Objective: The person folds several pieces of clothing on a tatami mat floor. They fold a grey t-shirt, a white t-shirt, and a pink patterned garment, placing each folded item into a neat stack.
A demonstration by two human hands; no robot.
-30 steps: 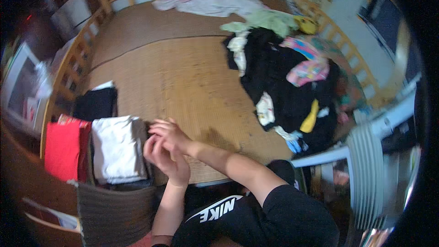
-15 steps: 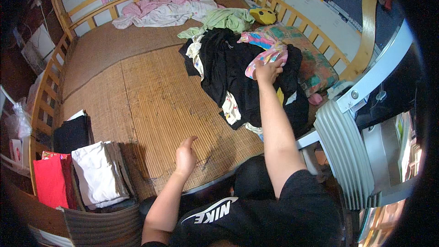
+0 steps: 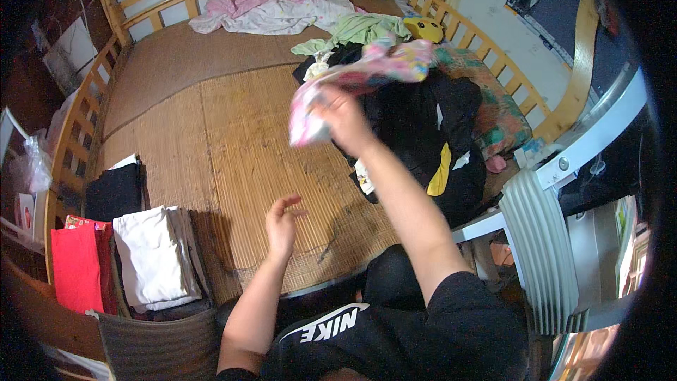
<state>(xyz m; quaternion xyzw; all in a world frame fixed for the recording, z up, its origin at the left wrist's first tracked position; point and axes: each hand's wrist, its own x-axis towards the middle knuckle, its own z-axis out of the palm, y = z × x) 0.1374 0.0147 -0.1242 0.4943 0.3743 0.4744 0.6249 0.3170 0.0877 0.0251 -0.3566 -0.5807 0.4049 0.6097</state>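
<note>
A pink garment with a multicoloured pattern [image 3: 374, 74] hangs in the air, blurred by motion, with my right hand [image 3: 342, 116] closed on its near end. Its far end trails over a heap of dark clothes [image 3: 402, 123], where a yellow piece [image 3: 439, 169] and bits of white cloth show. My left hand [image 3: 282, 226] is raised above the woven mat [image 3: 226, 141] on the bed, fingers apart and nothing in them. The kind of pink garment cannot be made out.
Folded stacks stand at the near left: red cloth [image 3: 81, 268], white cloth [image 3: 155, 257] and black cloth [image 3: 113, 190]. Pink and white bedding [image 3: 275, 14], green cloth [image 3: 367, 29], a yellow plush [image 3: 425, 28] and a patterned pillow [image 3: 493, 99] lie farther back. A wooden rail [image 3: 515, 85] borders the bed.
My right hand has lifted the pink garment off the heap and swung it left toward the middle of the bed. My left hand has risen slightly, its fingers spreading. The view has shifted a little.
</note>
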